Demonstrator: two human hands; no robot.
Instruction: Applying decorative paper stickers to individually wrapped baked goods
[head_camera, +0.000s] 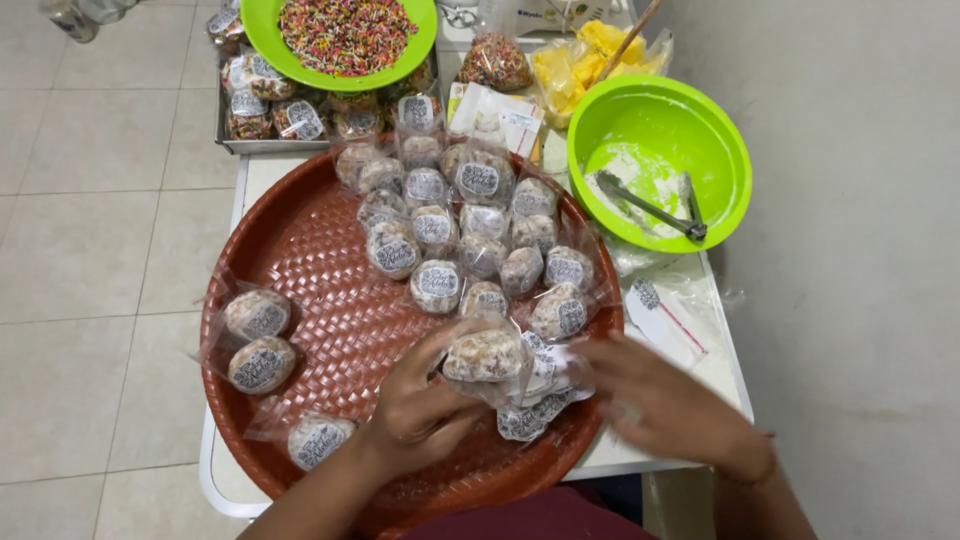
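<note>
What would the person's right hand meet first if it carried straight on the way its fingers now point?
Most likely the pile of sticker labels beside the wrapped treat in the left hand. The right hand is blurred, so depth is uncertain.

- Tray (310, 250), centre of the frame: woven, reddish-brown, with a slight plastic sheen.
- Wrappers (485, 355) on the snacks: clear, glossy, crinkled plastic film.
- Bowl (720, 150), upper right: smooth, glossy green plastic.
- Tongs (650, 207) inside it: shiny metal.
- Floor (90, 230), left: matt pale tiles.
</note>
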